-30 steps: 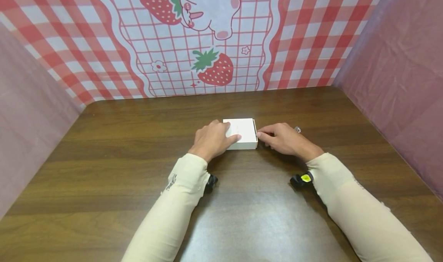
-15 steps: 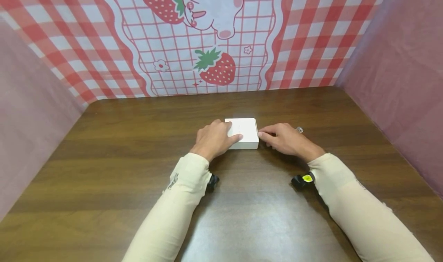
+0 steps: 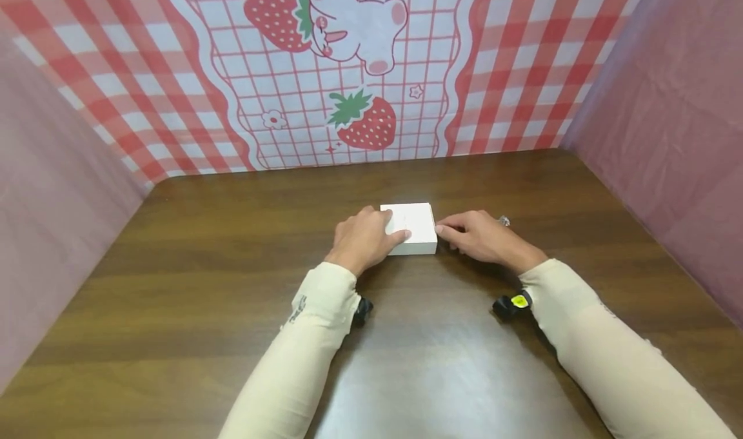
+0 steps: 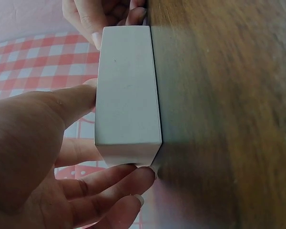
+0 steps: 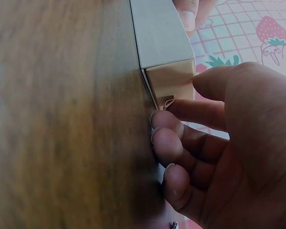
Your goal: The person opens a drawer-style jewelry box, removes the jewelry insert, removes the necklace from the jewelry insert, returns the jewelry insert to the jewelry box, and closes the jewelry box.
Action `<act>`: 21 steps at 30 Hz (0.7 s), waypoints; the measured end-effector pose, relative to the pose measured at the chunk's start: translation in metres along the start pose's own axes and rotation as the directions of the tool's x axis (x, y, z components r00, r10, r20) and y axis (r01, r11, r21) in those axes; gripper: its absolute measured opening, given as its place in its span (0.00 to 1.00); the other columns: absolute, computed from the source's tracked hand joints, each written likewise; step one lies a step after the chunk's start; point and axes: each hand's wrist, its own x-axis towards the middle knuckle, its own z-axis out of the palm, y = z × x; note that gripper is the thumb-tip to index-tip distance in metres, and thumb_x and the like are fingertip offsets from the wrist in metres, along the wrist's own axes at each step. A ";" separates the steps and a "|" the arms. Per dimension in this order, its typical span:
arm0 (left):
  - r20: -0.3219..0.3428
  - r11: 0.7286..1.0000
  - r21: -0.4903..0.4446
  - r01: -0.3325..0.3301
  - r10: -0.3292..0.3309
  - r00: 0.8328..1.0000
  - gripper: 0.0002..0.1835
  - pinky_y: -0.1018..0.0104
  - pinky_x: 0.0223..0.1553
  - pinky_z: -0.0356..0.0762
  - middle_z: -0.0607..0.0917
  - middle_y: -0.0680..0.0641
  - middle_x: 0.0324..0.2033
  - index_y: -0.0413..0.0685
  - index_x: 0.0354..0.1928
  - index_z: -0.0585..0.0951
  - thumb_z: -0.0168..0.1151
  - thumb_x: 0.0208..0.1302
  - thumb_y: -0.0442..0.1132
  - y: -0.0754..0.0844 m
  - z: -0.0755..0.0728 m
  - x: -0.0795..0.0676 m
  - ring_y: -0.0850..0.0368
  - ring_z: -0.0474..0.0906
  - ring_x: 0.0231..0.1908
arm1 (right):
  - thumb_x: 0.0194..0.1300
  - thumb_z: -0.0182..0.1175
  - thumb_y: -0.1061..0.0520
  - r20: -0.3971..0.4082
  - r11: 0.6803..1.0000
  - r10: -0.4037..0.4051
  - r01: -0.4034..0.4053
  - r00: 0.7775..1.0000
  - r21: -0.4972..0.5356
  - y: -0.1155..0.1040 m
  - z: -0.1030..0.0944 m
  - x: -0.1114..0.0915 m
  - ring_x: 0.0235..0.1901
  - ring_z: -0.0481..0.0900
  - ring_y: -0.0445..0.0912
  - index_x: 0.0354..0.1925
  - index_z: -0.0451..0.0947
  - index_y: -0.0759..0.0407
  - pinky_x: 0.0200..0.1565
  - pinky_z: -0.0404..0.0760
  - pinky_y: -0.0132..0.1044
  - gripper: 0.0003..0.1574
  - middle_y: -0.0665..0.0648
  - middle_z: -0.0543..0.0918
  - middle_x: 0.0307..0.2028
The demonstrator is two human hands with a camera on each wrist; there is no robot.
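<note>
A small white drawer-style box [image 3: 413,222] lies on the wooden table in the head view. My left hand [image 3: 361,238] grips its left end, thumb on top, other fingers at the far side and end in the left wrist view. At the opposite end is my right hand [image 3: 478,236], its thumb against the end's upper edge and the index finger at the lower part. In the right wrist view, the tan drawer end [image 5: 174,78] sits nearly flush inside the white sleeve. A thin ribbon loop [image 5: 169,102] sticks out beside my index fingertip; the other fingers curl loosely.
Just beyond my right hand is a small silvery item [image 3: 504,220], too small to identify. The brown tabletop [image 3: 232,284] ends at a red-and-white checked backdrop [image 3: 522,71] with strawberries, and pink cloth walls [image 3: 667,136] stand at the sides.
The narrow gap at the box's right end has closed as the drawer slid left into the sleeve, my right fingers staying against it. My left hand keeps its hold.
</note>
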 end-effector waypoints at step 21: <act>-0.011 0.999 0.024 -0.023 0.023 1.000 0.36 0.48 0.44 0.79 0.80 0.44 0.59 0.53 0.69 0.75 0.54 0.69 0.68 -0.004 -0.005 -0.002 0.45 0.81 0.51 | 0.77 0.55 0.48 0.001 0.998 -0.021 0.021 1.000 -0.052 -0.006 0.001 0.002 0.29 0.77 0.42 0.54 0.84 0.55 0.36 0.75 0.42 0.18 0.48 0.81 0.26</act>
